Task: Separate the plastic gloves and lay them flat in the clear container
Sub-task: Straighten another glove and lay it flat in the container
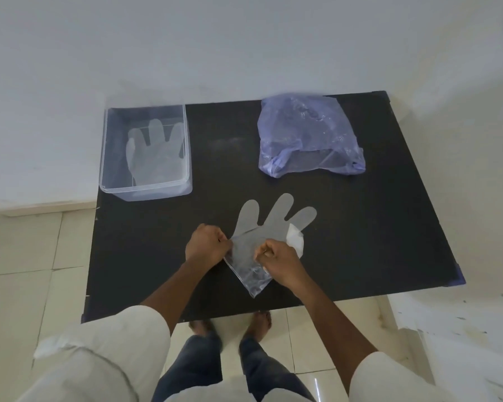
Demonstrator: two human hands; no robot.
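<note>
A thin clear plastic glove (273,221) lies on the black table (360,227), its fingers pointing away from me. My left hand (205,245) pinches the glove's left edge near the cuff. My right hand (279,261) is closed on the glove's palm and cuff area. The cuff end (251,274) is crumpled toward the table's front edge. A white paper piece (296,237) sits under the glove's right side. The clear container (145,184) stands at the back left, with another glove (153,153) lying flat inside it.
A bluish-purple plastic bag (308,134) sits at the back right of the table. White walls close in behind and to the left. Tiled floor and my feet (230,323) show below the table's front edge.
</note>
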